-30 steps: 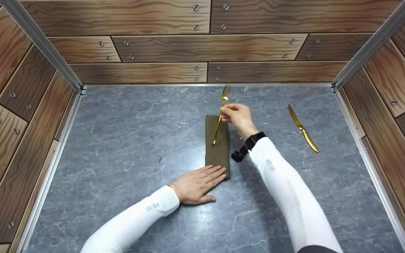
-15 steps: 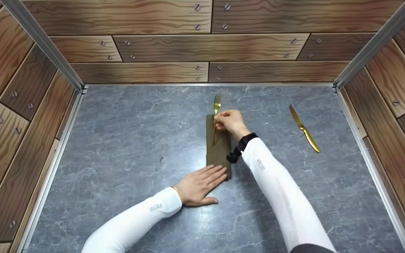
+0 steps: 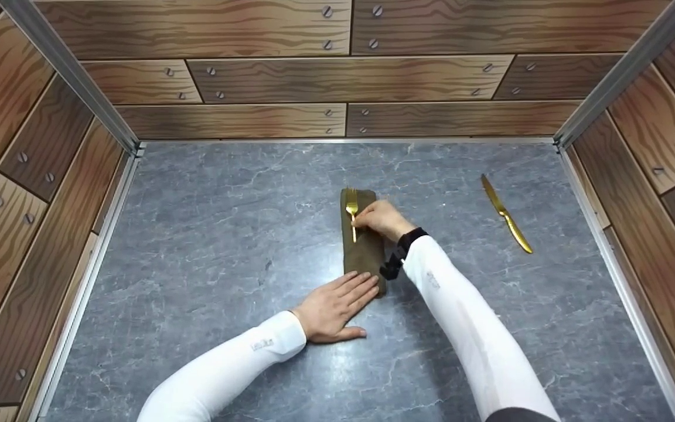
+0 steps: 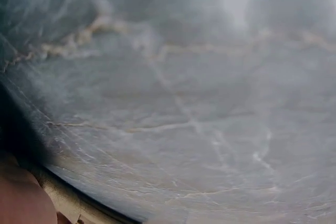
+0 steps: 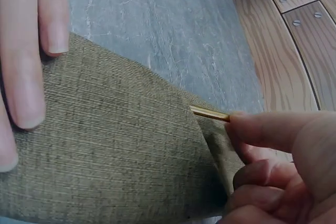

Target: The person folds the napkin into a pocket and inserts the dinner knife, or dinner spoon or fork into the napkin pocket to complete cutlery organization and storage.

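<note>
A folded olive-brown cloth napkin (image 3: 364,255) lies lengthwise on the grey marbled table. Flat across its near end rests my left hand (image 3: 331,308), fingers straight and thumb spread onto the table. My right hand (image 3: 381,220) pinches a gold fork (image 3: 352,208) by its handle over the far part of the napkin, tines pointing away. In the right wrist view, the fork's handle (image 5: 210,113) runs under a slanted fold of the napkin (image 5: 115,129), so its lower end is hidden. The left wrist view shows mostly table, with a bit of skin at the corner.
A gold knife (image 3: 506,214) lies apart on the right side of the table (image 3: 226,223), its blade pointing away. Wood-patterned walls (image 3: 267,79) with metal corner strips enclose the table at the back, left and right.
My right hand has brought the fork left and toward me; its handle has slid into the napkin's fold and its tines now lie over the napkin. My left hand stays nearly still.
</note>
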Demonstrator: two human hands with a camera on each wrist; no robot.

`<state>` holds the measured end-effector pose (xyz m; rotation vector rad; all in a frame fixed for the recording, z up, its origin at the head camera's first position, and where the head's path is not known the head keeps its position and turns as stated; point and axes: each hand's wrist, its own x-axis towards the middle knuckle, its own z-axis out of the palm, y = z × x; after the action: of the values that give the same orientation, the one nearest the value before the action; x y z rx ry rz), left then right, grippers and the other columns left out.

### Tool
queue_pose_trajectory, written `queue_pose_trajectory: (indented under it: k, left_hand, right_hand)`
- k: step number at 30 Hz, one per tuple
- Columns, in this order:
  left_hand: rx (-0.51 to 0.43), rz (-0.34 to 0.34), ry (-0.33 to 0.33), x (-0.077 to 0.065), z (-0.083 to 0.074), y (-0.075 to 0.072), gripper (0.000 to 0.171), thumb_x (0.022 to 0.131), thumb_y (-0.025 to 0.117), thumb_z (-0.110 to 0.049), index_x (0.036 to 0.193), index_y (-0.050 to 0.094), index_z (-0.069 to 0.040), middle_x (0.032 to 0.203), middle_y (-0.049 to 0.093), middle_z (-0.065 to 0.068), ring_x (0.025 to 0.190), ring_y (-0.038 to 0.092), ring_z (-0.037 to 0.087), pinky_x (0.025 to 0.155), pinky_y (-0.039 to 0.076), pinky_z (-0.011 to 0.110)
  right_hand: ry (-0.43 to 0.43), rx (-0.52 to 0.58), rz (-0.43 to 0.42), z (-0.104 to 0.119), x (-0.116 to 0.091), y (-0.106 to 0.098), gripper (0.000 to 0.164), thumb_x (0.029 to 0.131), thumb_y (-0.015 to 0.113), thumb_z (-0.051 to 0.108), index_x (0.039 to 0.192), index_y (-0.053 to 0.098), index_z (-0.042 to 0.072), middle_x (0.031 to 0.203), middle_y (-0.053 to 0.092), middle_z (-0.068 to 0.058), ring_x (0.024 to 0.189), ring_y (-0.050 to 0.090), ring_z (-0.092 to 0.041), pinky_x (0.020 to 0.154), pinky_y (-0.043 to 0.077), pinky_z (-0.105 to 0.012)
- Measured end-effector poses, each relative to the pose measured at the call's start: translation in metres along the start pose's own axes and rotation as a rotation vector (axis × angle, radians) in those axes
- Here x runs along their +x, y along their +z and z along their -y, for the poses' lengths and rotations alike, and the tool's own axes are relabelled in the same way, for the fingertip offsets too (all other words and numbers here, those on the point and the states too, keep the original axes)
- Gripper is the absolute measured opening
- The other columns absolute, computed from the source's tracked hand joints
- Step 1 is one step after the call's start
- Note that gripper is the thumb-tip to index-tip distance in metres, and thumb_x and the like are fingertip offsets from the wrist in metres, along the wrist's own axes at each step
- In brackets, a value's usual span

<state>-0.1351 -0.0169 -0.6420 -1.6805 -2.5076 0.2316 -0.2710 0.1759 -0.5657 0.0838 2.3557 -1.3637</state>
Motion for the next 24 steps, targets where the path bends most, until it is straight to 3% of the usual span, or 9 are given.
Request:
queue_pose_trajectory:
  k: [8, 14, 24]
  left_hand:
    - [-0.018, 0.001, -0.01, 0.0, -0.001, -0.002, 0.09, 0.103, 0.022, -0.07, 0.163, 0.018, -0.004, 0.169, 0.014, 0.014, 0.156, 0.012, 0.03, 0.126, 0.009, 0.042]
    - [-0.048, 0.02, -0.015, 0.0, -0.001, 0.0, 0.089, 0.103, 0.021, -0.07, 0.164, 0.015, -0.005, 0.17, 0.012, 0.014, 0.156, 0.009, 0.03, 0.126, 0.007, 0.041]
    - [-0.093, 0.033, -0.003, 0.0, 0.001, -0.001, 0.089, 0.104, 0.021, -0.069, 0.164, 0.013, -0.004, 0.17, 0.008, 0.014, 0.157, 0.006, 0.03, 0.126, 0.005, 0.041]
  right_hand:
    - [0.019, 0.013, 0.039, -0.008, -0.003, 0.004, 0.011, 0.081, 0.079, 0.003, 0.071, 0.074, 0.003, 0.061, 0.055, 0.005, 0.058, 0.05, -0.011, 0.053, 0.044, -0.023]
    - [0.008, -0.079, 0.038, -0.009, -0.003, 0.004, 0.01, 0.08, 0.081, 0.005, 0.072, 0.076, 0.002, 0.06, 0.058, 0.006, 0.057, 0.048, -0.009, 0.053, 0.04, -0.022]
    - [0.019, -0.075, -0.006, -0.014, -0.003, 0.011, 0.012, 0.079, 0.081, 0.005, 0.069, 0.074, 0.004, 0.062, 0.061, 0.004, 0.06, 0.052, -0.011, 0.055, 0.043, -0.023]
